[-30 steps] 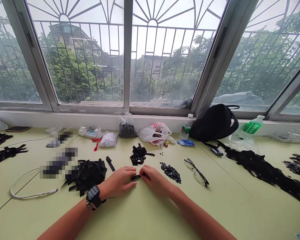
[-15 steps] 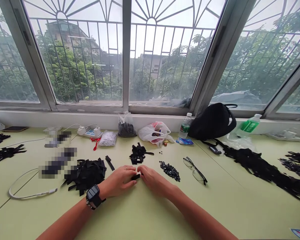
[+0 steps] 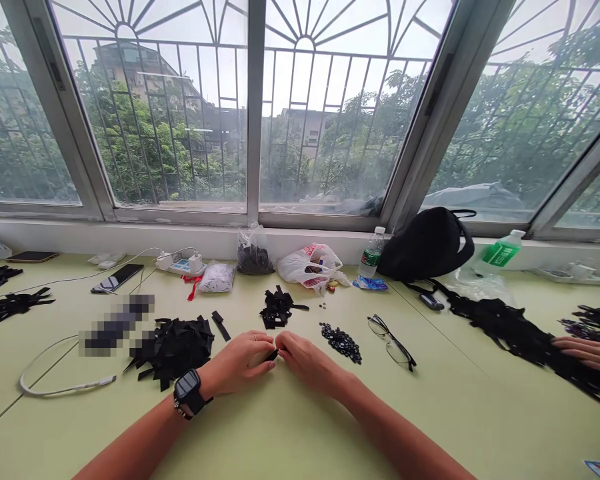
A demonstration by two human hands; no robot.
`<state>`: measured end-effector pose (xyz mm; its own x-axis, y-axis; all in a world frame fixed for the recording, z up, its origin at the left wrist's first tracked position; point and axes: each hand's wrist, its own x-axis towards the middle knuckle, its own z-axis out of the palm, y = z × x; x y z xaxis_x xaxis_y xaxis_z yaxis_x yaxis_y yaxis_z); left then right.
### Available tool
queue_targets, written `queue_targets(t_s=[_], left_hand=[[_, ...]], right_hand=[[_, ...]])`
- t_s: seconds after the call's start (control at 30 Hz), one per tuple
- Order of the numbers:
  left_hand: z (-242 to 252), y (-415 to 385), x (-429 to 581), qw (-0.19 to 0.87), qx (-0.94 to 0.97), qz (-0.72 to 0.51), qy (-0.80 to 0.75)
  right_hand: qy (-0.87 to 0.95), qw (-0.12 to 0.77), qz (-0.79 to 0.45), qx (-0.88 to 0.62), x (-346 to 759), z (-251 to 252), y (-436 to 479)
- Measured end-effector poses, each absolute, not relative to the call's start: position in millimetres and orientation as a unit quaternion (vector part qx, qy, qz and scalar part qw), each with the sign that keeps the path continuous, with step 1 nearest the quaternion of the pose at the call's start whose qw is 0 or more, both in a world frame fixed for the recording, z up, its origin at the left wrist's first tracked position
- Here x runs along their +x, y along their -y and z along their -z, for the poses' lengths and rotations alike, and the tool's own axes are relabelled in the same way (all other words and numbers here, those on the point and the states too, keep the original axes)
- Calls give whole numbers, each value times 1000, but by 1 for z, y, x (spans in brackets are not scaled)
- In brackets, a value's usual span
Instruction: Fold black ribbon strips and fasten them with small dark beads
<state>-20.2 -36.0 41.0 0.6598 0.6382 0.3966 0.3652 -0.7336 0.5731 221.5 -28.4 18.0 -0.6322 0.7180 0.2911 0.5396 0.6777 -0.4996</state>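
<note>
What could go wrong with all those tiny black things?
The small black strip pinched between the left hand and right hand could slip and get lost in the pile of black strips. The right hand might also bump the small round black pieces, scattering them toward the eyeglasses.

Pale green table (image 3: 80, 427): surface carries piled black fabric strips (image 3: 173, 350), loose black buttons (image 3: 341, 343), eyeglasses (image 3: 391, 343), a white cable (image 3: 55, 381), and a white plastic bag (image 3: 307, 265).

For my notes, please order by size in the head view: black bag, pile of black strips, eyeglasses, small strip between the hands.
Black bag and pile of black strips look alike, unsure which larger; eyeglasses next; small strip between left hand and right hand smallest.
</note>
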Motion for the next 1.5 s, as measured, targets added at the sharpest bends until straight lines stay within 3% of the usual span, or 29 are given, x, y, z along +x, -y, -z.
queue_targets(t_s=[0.4,0.67,1.0,1.5], left_hand=[[-38,32,-20,195,871,-286,-349],[-41,36,-18,233,853,-312,-348],[-35,33,-16,244,848,-315,-350],[-31,30,-15,211,829,-366,-367]], right_hand=[[854,295,-217,-368,232,-11,12],[832,328,-225,-386,230,-14,11],[773,371,-367,-361,219,-12,16],[753,331,-432,-371,226,-24,18]])
